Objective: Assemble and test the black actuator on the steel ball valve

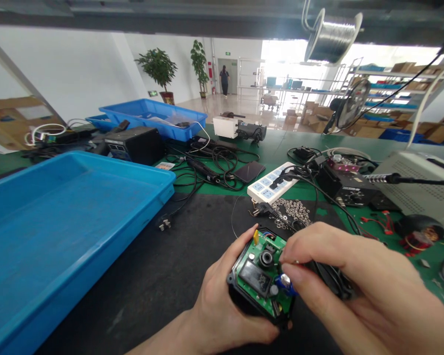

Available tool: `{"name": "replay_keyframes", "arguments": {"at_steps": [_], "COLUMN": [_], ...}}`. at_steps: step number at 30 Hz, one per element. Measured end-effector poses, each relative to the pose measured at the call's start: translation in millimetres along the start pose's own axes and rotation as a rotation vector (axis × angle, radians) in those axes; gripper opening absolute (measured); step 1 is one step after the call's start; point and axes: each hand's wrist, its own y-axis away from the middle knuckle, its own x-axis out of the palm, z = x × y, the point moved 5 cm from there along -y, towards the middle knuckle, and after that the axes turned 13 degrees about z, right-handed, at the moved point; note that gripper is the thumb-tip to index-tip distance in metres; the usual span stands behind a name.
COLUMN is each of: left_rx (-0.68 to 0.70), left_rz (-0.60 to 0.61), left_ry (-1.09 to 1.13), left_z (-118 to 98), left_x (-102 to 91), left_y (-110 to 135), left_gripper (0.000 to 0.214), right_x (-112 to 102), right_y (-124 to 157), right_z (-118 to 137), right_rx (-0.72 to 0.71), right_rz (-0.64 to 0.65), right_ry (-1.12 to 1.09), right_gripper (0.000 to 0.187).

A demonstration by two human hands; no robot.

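My left hand (222, 301) grips a black housing from below and the side, with a green circuit board (261, 271) seated in it, face up. The board carries a black round part, a dark rectangular block and a blue capacitor. My right hand (362, 286) hovers over the board's right edge, thumb and forefinger pinched together on something small that I cannot make out. Just beyond the board lies a pile of small metal washers (294, 212) on the black mat (177, 256).
A large blue tray (59, 231) fills the left. A white power strip (272, 182), tangled black cables (210, 167), a soldering station (350, 190) and a grey unit (418, 182) crowd the green bench behind. A second blue tray (151, 116) sits farther back. A person stands in the distance.
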Motion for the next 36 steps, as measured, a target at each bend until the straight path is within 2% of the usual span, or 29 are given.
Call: {"name": "replay_keyframes", "arguments": {"at_steps": [6, 11, 17, 24, 30, 33, 36], "left_rx": [0.008, 0.008, -0.013, 0.001, 0.024, 0.042, 0.023], "left_rz": [0.010, 0.001, 0.019, 0.022, 0.007, 0.004, 0.015], "left_ry": [0.018, 0.022, 0.066, 0.079, 0.039, 0.029, 0.036], "left_z": [-2, -1, 1, -2, -3, -5, -3], "left_x": [0.9, 0.1, 1.4, 1.1, -0.7, -1.0, -0.2], "left_y": [-1, -2, -2, -2, -2, -3, -2], "left_gripper": [0.133, 0.133, 0.132, 0.132, 0.133, 0.130, 0.128], "right_x": [-1, 2, 0, -7, -6, -5, -4], "right_y": [13, 19, 20, 7, 10, 8, 4], "right_z": [-13, -18, -12, -3, -7, -9, -8], "right_rx": [0.088, 0.067, 0.043, 0.000, 0.004, 0.039, 0.085], "right_rz": [0.132, 0.207, 0.273, 0.182, -0.001, 0.022, 0.064], "right_ry": [0.081, 0.099, 0.011, -0.040, 0.004, -0.037, -0.090], "right_gripper": [0.017, 0.019, 0.029, 0.019, 0.014, 0.008, 0.019]}}
